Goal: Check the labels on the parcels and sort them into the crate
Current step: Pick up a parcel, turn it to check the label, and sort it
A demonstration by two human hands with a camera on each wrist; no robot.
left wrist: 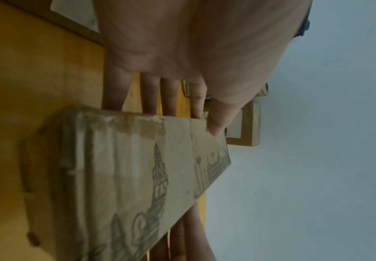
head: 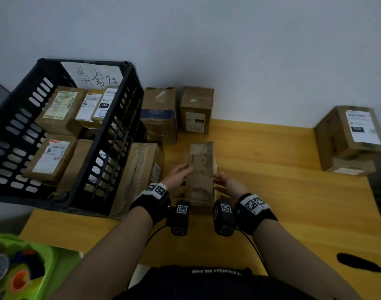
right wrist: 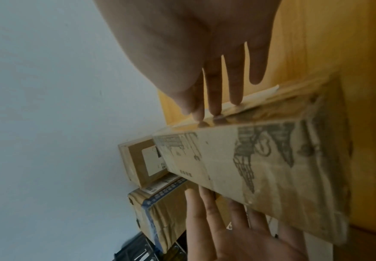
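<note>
While upright, parcel [head: 201, 174] between left hand [head: 178, 178], right hand [head: 228, 184].

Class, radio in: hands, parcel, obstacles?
Left hand and right hand flat against parcel, fingers straight. Crate left, part-filled. Nothing in the way.

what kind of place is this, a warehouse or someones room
Probably a small parcel-sorting corner, not a big warehouse: a black plastic crate holding labelled cardboard parcels, with more parcels on a wooden table against a plain wall.

Room: plain, dimly lit.
Pale grey wall [head: 250, 50] stands behind a yellow wooden table [head: 293, 213]; a green bin [head: 55, 263] sits at its near-left corner.
</note>
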